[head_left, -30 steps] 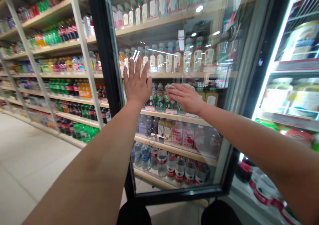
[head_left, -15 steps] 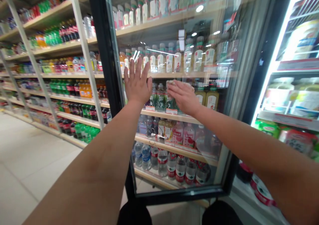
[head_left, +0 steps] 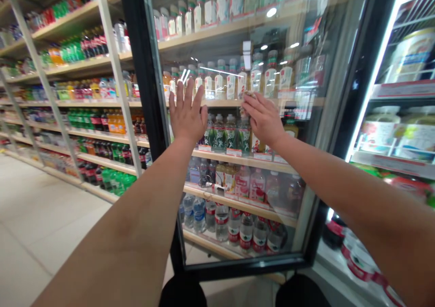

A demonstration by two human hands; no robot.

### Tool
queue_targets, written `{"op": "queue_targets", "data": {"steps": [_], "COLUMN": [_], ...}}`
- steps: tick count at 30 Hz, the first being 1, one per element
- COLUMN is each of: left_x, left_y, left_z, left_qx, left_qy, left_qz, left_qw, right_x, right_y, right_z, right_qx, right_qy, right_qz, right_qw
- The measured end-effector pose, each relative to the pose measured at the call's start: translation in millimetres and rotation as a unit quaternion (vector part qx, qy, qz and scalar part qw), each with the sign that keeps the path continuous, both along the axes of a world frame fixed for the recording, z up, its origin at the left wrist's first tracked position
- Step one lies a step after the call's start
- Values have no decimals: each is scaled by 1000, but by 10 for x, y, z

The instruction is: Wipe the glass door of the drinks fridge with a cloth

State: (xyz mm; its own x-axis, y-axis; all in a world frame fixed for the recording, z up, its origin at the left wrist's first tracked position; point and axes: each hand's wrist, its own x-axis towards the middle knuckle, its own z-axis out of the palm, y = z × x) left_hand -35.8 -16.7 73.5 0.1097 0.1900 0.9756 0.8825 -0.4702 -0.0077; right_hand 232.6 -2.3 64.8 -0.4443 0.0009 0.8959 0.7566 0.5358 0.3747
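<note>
our left hand (head_left: 186, 112) was spread flat on the glass door (head_left: 246, 266), fingers apart and pointing up, near the left edge of the glass. how strongly it pressed, we could not tell. our right hand (head_left: 263, 117) had its fingers close together and bent over a pale cloth (head_left: 250, 93), so that the cloth was gripped between these fingers and the glass. the cloth was about midway between the left and right edges of the door, well above the bottom edge.

we judged the cloth to be light and soft, easy to fold and impossible to break. because it had probably no stiffness, it was better, in our opinion, to hold it bunched under several fingers than by one loose corner. whether it was wet, we could not see. the door seemed heavy and its glass smooth, perhaps slippery, so we thought that the black frame (head_left: 142, 62) along the left edge offered a firmer hold.

behind the glass, bottles (head_left: 219, 84) stood in rows on the shelves (head_left: 204, 34), apart from both hands. beyond the right edge of the door was a lit fridge (head_left: 401, 89).
</note>
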Motion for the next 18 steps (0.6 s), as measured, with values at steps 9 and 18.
{"op": "queue_targets", "data": {"steps": [9,18], "left_x": [-54,-95], "left_y": [17,62], "left_z": [-27,-21], "left_qx": [16,14], "left_qy": [34,54], "left_qz": [33,45], "left_qw": [999,997], "right_x": [-750,-1258], "right_y": [15,-123], "right_z": [-54,53], "right_qx": [-40,-77], "right_qy": [35,47], "right_qz": [55,100], "right_qw": [997,991]}}
